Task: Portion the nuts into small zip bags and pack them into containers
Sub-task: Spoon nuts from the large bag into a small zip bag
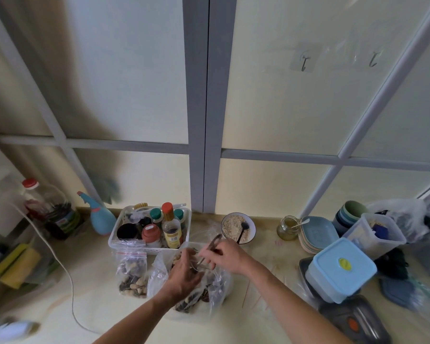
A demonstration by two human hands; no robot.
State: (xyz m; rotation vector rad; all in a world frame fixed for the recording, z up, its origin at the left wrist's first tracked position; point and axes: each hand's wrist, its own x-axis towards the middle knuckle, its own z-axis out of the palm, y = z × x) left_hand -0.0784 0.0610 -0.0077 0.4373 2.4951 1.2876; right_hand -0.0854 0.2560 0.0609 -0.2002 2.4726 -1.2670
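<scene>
A large clear plastic bag of mixed nuts [216,291] lies open on the counter in front of me. My left hand [184,276] reaches into its mouth, fingers curled around the bag's edge or the nuts; which one is unclear. My right hand [227,255] grips a pair of metal tongs [210,247] whose tips point down into the bag. A small zip bag [132,271] with a red seal strip, filled with nuts, stands just left of the big bag. A light blue lidded container [340,269] sits at the right.
A white basket [114,234] of sauce bottles stands behind the bags. A bowl of oats [237,228] with a spoon, a glass jar [287,228], stacked plates [317,233], a clear tub [375,234] and a grey lid [355,321] crowd the right. A white cord [67,271] crosses the left.
</scene>
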